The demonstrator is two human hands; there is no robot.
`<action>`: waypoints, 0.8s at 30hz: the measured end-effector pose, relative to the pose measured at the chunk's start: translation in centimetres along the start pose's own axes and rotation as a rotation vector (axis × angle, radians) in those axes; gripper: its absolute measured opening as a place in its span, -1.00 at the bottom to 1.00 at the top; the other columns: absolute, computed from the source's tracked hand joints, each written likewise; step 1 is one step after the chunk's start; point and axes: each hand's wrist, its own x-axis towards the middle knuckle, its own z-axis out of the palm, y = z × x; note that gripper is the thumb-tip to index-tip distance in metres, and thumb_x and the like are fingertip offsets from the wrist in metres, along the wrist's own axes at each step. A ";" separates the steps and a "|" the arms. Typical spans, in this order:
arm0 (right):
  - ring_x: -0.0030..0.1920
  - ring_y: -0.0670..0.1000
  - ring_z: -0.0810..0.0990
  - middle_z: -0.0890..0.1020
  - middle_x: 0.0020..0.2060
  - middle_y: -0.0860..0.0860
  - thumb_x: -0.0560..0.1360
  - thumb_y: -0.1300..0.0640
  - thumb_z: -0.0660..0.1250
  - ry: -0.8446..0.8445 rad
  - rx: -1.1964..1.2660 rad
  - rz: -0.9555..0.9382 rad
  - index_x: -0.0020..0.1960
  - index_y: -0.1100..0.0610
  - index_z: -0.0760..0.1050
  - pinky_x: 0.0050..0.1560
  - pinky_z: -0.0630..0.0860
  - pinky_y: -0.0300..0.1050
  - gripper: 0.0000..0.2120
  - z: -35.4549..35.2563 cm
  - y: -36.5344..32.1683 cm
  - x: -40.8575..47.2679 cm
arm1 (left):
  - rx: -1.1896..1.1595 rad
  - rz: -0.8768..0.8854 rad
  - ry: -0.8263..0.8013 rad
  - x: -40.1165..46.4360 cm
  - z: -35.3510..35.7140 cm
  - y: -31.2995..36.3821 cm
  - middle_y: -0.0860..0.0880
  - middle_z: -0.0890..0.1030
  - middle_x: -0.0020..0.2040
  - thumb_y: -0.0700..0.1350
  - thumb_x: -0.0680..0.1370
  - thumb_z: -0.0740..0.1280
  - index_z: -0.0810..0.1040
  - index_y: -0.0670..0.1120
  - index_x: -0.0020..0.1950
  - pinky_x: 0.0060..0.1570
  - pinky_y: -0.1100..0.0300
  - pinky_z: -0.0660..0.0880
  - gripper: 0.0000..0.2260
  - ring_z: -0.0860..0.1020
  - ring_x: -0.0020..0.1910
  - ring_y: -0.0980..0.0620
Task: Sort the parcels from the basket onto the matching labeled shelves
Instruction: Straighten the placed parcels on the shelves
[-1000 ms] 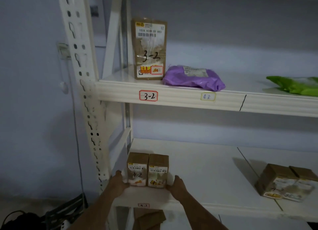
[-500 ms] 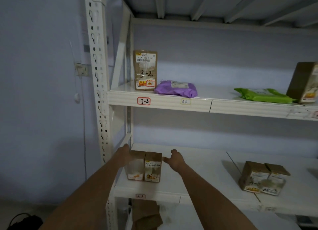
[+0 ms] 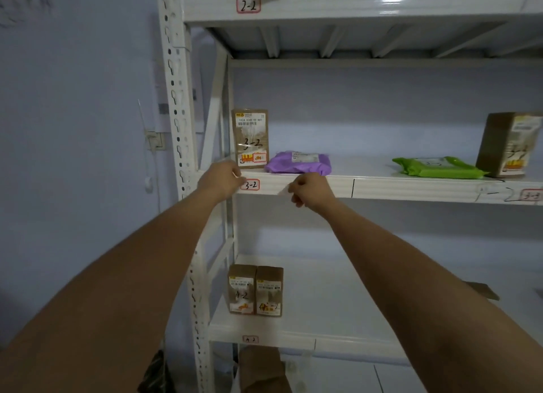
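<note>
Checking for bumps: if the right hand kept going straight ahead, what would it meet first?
Probably the purple mailer bag just beyond the right hand, at the 3-2 shelf edge; depth is unclear.

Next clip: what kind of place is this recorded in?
Most likely a small parcel storeroom or pickup point. A white metal rack carries handwritten shelf labels such as 3-2, and taped cardboard boxes and a purple mailer bag with shipping labels sit on its shelves against a plain wall.

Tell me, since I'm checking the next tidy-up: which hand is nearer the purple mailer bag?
Right. The right hand is just below the purple mailer bag, at the shelf edge. The left hand is farther left, by the 3-2 label.
</note>
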 end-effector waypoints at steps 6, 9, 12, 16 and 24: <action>-0.16 0.09 0.53 0.58 -0.16 0.07 0.52 0.09 0.21 0.324 -0.234 -0.023 -0.07 0.15 0.53 -0.16 0.40 -0.16 -0.82 -5.4 -2.2 3.9 | -0.148 -0.017 0.208 5.5 -2.1 1.4 -0.19 0.48 0.19 -0.02 0.49 0.42 0.32 -0.24 0.30 -0.02 0.06 0.42 -0.49 0.48 0.10 -0.11; 0.03 0.10 0.55 0.58 0.06 0.08 0.51 0.00 0.24 0.276 -0.297 -0.025 0.11 0.11 0.53 0.01 0.50 -0.06 -0.74 -5.2 -1.7 6.1 | -0.289 -0.151 0.127 8.0 -1.3 0.3 -0.25 0.31 0.41 -0.03 0.42 0.49 0.08 -0.23 0.48 0.23 -0.02 0.38 -0.19 0.36 0.35 -0.21; 0.22 0.16 0.48 0.47 0.25 0.13 0.52 -0.07 0.25 0.122 -0.361 0.004 0.31 0.09 0.44 0.24 0.45 0.05 -0.58 -3.9 -1.2 7.4 | -0.385 -0.198 0.010 10.0 0.2 -1.3 -0.25 0.20 0.48 -0.06 0.38 0.53 -0.10 -0.16 0.53 0.33 -0.07 0.31 -0.03 0.26 0.42 -0.25; 0.28 0.17 0.44 0.43 0.32 0.12 0.49 -0.18 0.23 -0.041 -0.470 0.080 0.39 0.05 0.36 0.29 0.38 0.02 -0.46 -1.9 -0.9 8.8 | -0.496 -0.214 -0.085 12.3 1.5 -2.6 -0.26 0.23 0.47 -0.16 0.35 0.54 -0.11 -0.07 0.52 0.37 -0.17 0.27 -0.01 0.27 0.42 -0.27; 0.23 0.06 0.51 0.56 0.25 0.02 0.51 -0.20 0.23 -0.190 -0.670 0.033 0.30 0.04 0.49 0.19 0.39 -0.12 -0.53 -1.1 -1.1 11.0 | -0.429 -0.110 -0.300 14.7 2.3 -5.0 -0.18 0.52 0.23 -0.22 0.41 0.49 0.31 -0.21 0.34 0.23 -0.04 0.45 -0.42 0.51 0.17 -0.13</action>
